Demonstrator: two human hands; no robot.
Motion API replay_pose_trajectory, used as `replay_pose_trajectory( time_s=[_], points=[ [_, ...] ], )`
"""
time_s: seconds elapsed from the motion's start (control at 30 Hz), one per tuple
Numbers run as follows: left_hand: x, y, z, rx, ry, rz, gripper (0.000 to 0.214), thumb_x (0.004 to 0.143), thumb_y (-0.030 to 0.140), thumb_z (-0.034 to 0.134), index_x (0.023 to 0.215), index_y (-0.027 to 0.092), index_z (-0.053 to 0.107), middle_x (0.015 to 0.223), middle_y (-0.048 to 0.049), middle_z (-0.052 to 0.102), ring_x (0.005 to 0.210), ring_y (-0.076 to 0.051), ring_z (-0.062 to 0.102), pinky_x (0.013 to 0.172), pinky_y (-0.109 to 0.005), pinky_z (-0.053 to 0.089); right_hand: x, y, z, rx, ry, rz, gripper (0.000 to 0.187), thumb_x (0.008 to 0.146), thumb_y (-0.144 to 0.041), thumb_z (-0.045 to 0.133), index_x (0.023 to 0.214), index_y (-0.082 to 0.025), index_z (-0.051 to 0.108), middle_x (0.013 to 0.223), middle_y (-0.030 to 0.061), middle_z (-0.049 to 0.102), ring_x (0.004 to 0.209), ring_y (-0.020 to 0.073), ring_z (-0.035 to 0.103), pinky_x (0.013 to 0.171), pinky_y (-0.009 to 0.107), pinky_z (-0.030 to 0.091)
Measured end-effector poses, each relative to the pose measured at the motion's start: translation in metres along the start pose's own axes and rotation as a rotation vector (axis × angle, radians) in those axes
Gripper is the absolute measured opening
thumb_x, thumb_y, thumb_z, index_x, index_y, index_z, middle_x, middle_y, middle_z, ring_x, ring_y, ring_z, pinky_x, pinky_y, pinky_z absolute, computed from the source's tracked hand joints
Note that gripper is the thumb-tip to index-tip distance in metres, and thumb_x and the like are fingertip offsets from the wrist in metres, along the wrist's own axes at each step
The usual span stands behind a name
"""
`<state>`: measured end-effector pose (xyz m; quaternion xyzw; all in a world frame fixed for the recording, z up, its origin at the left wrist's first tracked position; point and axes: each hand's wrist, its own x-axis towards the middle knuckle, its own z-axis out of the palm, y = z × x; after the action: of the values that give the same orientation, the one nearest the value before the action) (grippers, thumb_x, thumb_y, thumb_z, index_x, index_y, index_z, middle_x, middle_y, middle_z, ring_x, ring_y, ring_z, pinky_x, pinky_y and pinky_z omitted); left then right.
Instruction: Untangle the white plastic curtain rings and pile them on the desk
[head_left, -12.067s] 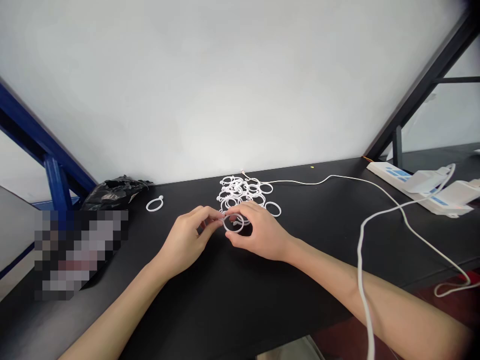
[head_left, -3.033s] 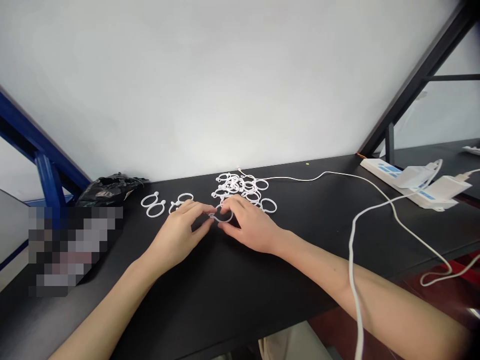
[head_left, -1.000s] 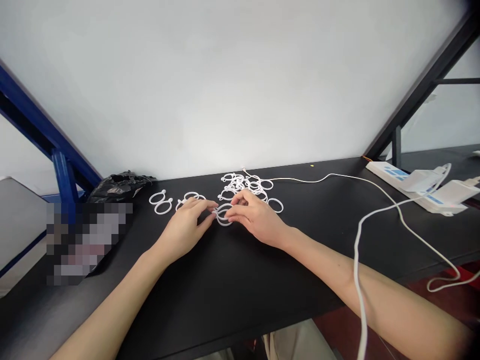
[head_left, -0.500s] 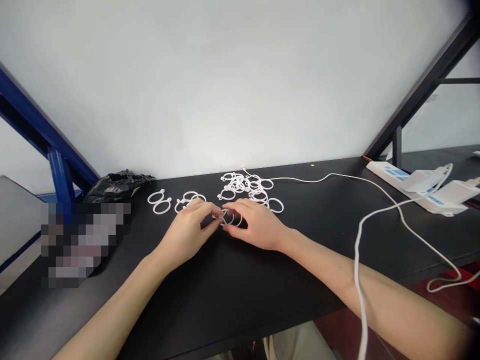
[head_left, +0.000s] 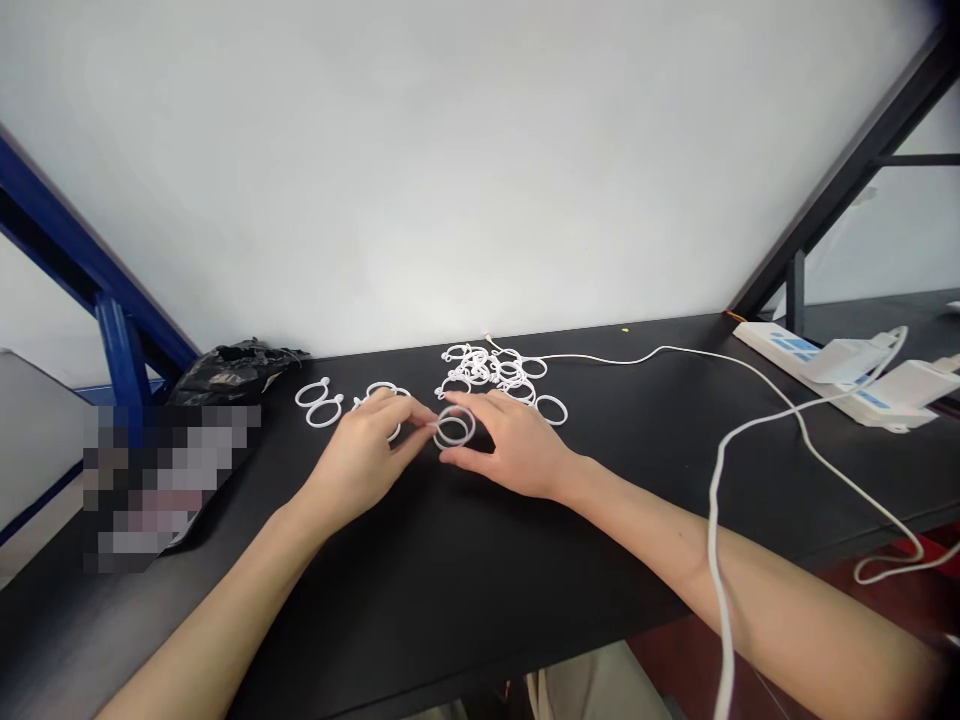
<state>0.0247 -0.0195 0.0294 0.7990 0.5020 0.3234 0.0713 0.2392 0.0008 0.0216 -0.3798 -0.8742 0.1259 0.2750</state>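
My left hand (head_left: pixel 375 440) pinches the edge of white plastic curtain rings (head_left: pixel 454 428) between thumb and fingertips. Two ring outlines overlap there, just above the black table. My right hand (head_left: pixel 514 440) is beside them on the right, thumb and forefinger apart around the rings; whether it touches them I cannot tell. Further white rings (head_left: pixel 382 388) lie partly hidden behind my left hand. Two rings with small knobs, one of them a lower ring (head_left: pixel 324 412), lie to its left. Beyond my right hand is a tangled pile of rings (head_left: pixel 487 368).
A crumpled black plastic bag (head_left: pixel 232 370) lies at the back left, near a blue metal frame (head_left: pixel 116 335). On the right stands a power strip (head_left: pixel 802 360) with plugged-in adapters. A white cable (head_left: pixel 716 540) hangs across my right forearm.
The rings between my hands have turned and now show more fully as overlapping circles. My right fingertips have parted from the left ones, which keep their pinch.
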Motion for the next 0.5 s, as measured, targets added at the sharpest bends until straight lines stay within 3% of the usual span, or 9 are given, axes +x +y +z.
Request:
replay_pose_trajectory(
  time_s=[0.07, 0.13, 0.3, 0.4, 0.5],
  points=[
    [0.003, -0.008, -0.004, 0.090, 0.087, -0.072, 0.014, 0.091, 0.034, 0.055, 0.092, 0.025, 0.066, 0.087, -0.0020, 0.068, 0.082, -0.020, 0.061, 0.073, -0.032, 0.049, 0.000, 0.002, 0.000, -0.009, -0.006, 0.034, 0.060, 0.088, -0.056, 0.059, 0.136, -0.020, 0.052, 0.127, 0.0118, 0.062, 0.117, 0.0266, 0.057, 0.097, 0.046, 0.048],
    [0.004, -0.020, -0.009, 0.189, 0.163, -0.160, 0.014, 0.090, 0.034, 0.054, 0.092, 0.024, 0.064, 0.086, -0.0033, 0.069, 0.084, -0.023, 0.061, 0.072, -0.033, 0.048, 0.000, 0.003, 0.000, -0.029, -0.058, 0.042, 0.052, 0.089, -0.052, 0.060, 0.131, -0.021, 0.056, 0.124, 0.0109, 0.060, 0.117, 0.0270, 0.055, 0.099, 0.047, 0.047],
    [0.003, -0.046, -0.012, 0.408, 0.120, -0.272, 0.017, 0.088, 0.035, 0.052, 0.090, 0.023, 0.064, 0.088, -0.0078, 0.071, 0.090, -0.032, 0.057, 0.072, -0.041, 0.045, 0.000, 0.003, -0.001, -0.056, -0.171, 0.013, 0.025, 0.092, -0.040, 0.061, 0.105, -0.022, 0.070, 0.109, 0.0071, 0.062, 0.106, 0.0236, 0.054, 0.096, 0.043, 0.047],
    [0.002, -0.043, -0.010, 0.465, 0.114, -0.284, 0.022, 0.089, 0.038, 0.052, 0.094, 0.022, 0.065, 0.096, -0.0114, 0.071, 0.098, -0.037, 0.055, 0.079, -0.047, 0.045, 0.000, 0.002, -0.002, -0.076, -0.157, -0.011, 0.014, 0.093, -0.030, 0.061, 0.093, -0.020, 0.070, 0.100, 0.0058, 0.063, 0.099, 0.0206, 0.055, 0.095, 0.040, 0.046],
    [0.002, -0.028, -0.005, 0.320, 0.103, -0.157, 0.023, 0.090, 0.036, 0.051, 0.102, 0.022, 0.065, 0.105, -0.0093, 0.070, 0.103, -0.032, 0.055, 0.088, -0.046, 0.045, 0.000, 0.003, -0.002, -0.072, -0.120, -0.038, 0.012, 0.092, -0.029, 0.062, 0.092, -0.020, 0.069, 0.100, 0.0056, 0.063, 0.098, 0.0197, 0.056, 0.094, 0.038, 0.046]
  ],
)
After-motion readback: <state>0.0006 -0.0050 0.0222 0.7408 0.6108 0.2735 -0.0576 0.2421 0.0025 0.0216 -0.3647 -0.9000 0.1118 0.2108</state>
